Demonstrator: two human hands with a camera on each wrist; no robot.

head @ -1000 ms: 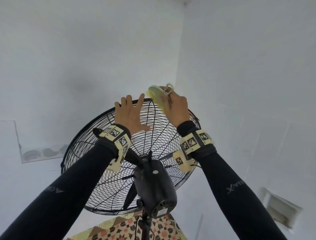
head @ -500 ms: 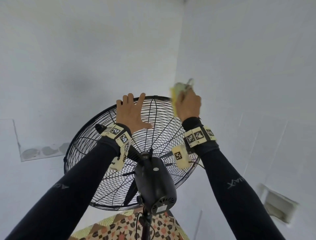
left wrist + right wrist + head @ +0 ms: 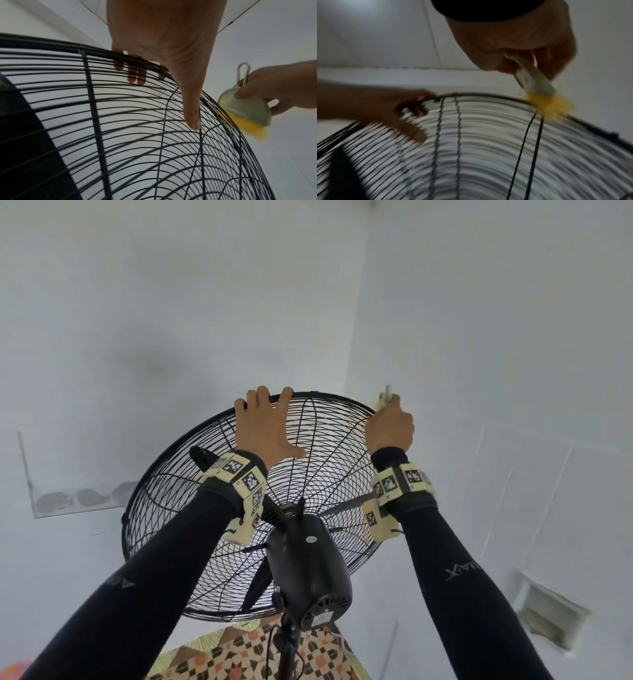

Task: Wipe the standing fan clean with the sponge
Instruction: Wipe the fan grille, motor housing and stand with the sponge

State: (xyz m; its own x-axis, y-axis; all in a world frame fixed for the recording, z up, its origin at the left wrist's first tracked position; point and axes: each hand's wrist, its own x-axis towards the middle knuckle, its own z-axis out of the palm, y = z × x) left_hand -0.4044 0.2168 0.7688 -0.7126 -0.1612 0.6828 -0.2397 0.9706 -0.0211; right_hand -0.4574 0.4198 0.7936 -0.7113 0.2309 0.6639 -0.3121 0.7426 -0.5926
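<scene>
A black standing fan [image 3: 310, 563] is seen from behind, its round wire grille [image 3: 329, 440] tilted away from me. My left hand [image 3: 274, 426] grips the grille's top rim: the fingers [image 3: 137, 77] hook over it and the thumb lies on the rear wires. My right hand [image 3: 388, 419] holds the sponge [image 3: 384, 400], a pale holder [image 3: 248, 109] with a loop and a yellow bristly pad [image 3: 547, 106]. The pad presses on the rim at the upper right. The right wrist view is blurred by motion.
White walls meet in a corner just behind the fan. A recessed box [image 3: 548, 614] sits in the right wall and a patched strip [image 3: 78, 498] in the left. The fan's pole [image 3: 286, 652] rises over a patterned floor [image 3: 239, 655].
My right hand has carried the sponge along the rim from the top centre to the upper right. My left hand has slid up from the rear wires and hooked over the rim.
</scene>
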